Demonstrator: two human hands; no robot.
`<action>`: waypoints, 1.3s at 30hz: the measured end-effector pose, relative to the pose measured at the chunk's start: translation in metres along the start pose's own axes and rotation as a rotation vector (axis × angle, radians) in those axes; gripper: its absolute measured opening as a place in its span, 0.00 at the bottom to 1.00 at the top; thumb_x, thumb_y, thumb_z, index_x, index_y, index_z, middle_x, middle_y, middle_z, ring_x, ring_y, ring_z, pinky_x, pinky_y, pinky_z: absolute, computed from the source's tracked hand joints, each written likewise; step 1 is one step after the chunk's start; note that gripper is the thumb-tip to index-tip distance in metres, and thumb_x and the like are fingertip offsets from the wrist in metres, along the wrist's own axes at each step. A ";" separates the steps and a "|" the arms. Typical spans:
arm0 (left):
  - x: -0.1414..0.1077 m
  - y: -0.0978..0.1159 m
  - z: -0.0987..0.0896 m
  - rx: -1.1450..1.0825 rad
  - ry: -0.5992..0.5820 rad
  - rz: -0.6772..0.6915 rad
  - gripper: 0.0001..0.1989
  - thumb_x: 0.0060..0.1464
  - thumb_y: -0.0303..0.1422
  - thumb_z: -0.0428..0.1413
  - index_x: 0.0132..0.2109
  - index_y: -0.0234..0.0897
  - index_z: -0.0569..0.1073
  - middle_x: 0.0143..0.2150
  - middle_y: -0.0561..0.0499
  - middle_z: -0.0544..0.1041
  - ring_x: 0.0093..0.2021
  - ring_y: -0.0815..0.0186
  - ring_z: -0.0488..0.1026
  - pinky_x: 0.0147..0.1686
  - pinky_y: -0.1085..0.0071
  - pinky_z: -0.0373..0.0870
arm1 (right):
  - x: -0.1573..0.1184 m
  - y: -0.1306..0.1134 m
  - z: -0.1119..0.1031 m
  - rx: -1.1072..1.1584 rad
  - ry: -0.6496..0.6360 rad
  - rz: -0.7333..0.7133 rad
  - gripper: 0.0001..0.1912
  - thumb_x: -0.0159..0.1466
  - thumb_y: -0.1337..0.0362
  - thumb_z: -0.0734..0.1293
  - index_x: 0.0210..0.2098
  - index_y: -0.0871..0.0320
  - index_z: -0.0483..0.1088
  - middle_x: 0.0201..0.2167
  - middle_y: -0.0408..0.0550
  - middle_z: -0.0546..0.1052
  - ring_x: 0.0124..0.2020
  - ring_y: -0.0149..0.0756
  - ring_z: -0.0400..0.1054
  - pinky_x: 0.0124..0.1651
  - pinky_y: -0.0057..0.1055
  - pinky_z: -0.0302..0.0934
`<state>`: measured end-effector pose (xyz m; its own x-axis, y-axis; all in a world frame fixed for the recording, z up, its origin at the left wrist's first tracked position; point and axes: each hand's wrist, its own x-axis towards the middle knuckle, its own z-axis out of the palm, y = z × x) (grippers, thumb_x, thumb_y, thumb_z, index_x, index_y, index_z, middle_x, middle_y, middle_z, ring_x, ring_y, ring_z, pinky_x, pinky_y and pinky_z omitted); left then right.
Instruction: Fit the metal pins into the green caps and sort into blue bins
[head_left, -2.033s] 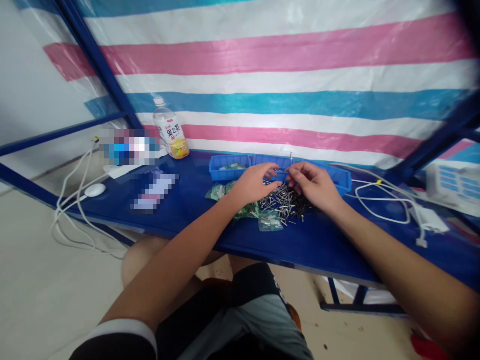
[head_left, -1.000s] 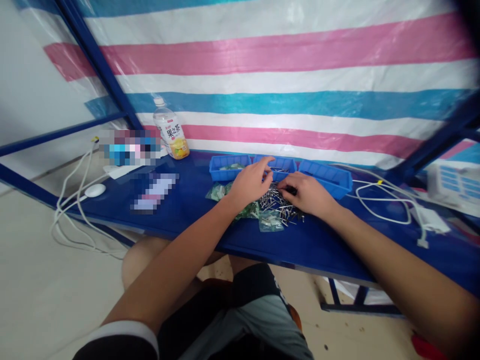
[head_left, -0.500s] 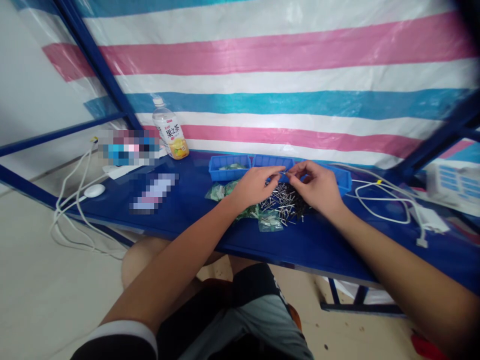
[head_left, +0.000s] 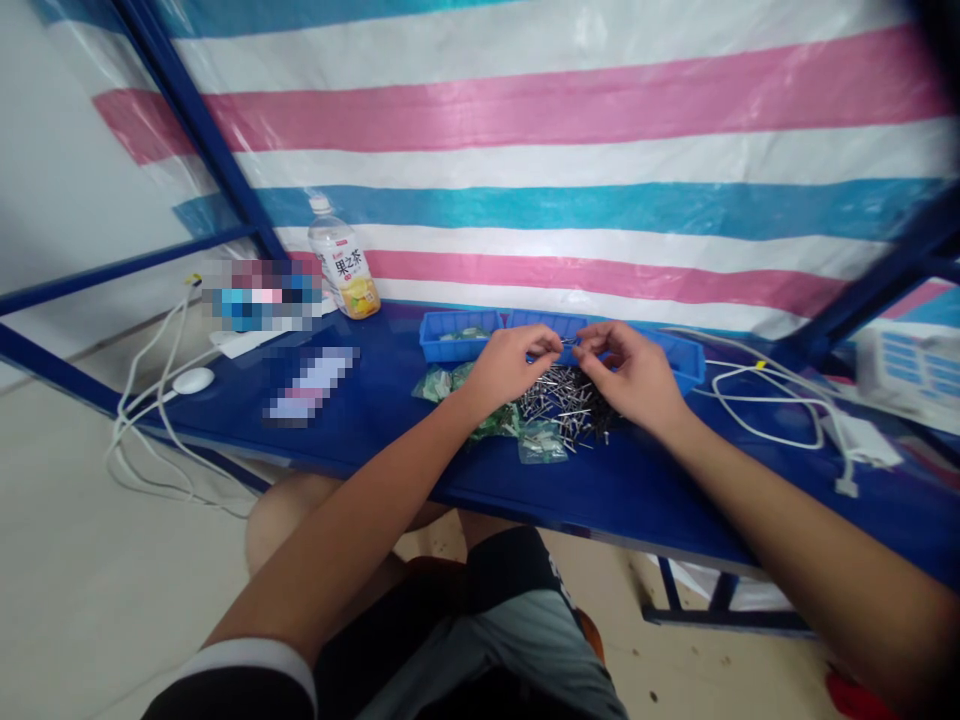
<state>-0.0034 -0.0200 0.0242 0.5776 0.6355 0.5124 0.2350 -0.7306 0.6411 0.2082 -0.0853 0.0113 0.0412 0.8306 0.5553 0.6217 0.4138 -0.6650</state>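
My left hand (head_left: 516,362) is closed in a pinch above a pile of thin silver metal pins (head_left: 559,398). A small silver metal pin (head_left: 568,342) shows at its fingertips, in the narrow gap between the two hands. Facing it, my right hand (head_left: 628,368) has thumb and fingers pinched together; what is between them is too small to make out. Dark pins (head_left: 600,405) lie under the right hand. Green-tinted plastic bags (head_left: 543,442) lie beside and in front of the pile, partly under the left hand.
Blue bins (head_left: 459,338) stand in a row behind the hands; the left one holds plastic bags. On the blue table (head_left: 390,400) are a drink bottle (head_left: 346,265), a white round device (head_left: 193,381), and white cables with a power strip (head_left: 862,440) at right.
My fingertips have moved slightly apart, and the left hand's fingers are curled more. The left hand has risen a little; the right hand stays nearly in place.
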 end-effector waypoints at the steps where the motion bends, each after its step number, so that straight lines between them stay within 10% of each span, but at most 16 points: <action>1: 0.000 0.000 0.000 0.003 -0.008 -0.005 0.03 0.62 0.28 0.60 0.43 0.41 0.78 0.43 0.50 0.86 0.44 0.62 0.84 0.49 0.62 0.81 | 0.000 -0.001 -0.001 -0.003 -0.004 -0.005 0.14 0.69 0.55 0.71 0.52 0.54 0.75 0.38 0.49 0.83 0.38 0.43 0.78 0.39 0.38 0.70; 8: 0.000 -0.005 0.001 0.095 -0.057 0.017 0.01 0.62 0.31 0.60 0.41 0.42 0.76 0.41 0.52 0.85 0.43 0.63 0.83 0.45 0.62 0.78 | 0.002 -0.001 -0.004 -0.185 -0.112 -0.151 0.10 0.68 0.64 0.66 0.44 0.53 0.80 0.41 0.51 0.83 0.37 0.44 0.76 0.41 0.42 0.71; 22: -0.002 0.002 0.000 0.072 0.013 -0.003 0.16 0.67 0.37 0.62 0.59 0.41 0.74 0.45 0.48 0.86 0.42 0.61 0.83 0.45 0.62 0.78 | 0.001 -0.001 0.002 -0.037 -0.184 0.022 0.13 0.70 0.51 0.68 0.42 0.53 0.78 0.35 0.48 0.82 0.34 0.42 0.74 0.40 0.40 0.67; 39: 0.003 0.001 -0.001 0.013 0.003 0.081 0.06 0.66 0.31 0.62 0.46 0.44 0.84 0.53 0.48 0.84 0.50 0.63 0.81 0.47 0.64 0.80 | 0.003 0.005 0.003 0.171 -0.167 0.110 0.15 0.66 0.49 0.74 0.43 0.53 0.79 0.40 0.49 0.84 0.41 0.45 0.77 0.47 0.42 0.72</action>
<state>-0.0019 -0.0190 0.0271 0.5927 0.5748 0.5642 0.1976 -0.7828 0.5900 0.2094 -0.0794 0.0079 -0.0374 0.9181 0.3945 0.4786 0.3630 -0.7995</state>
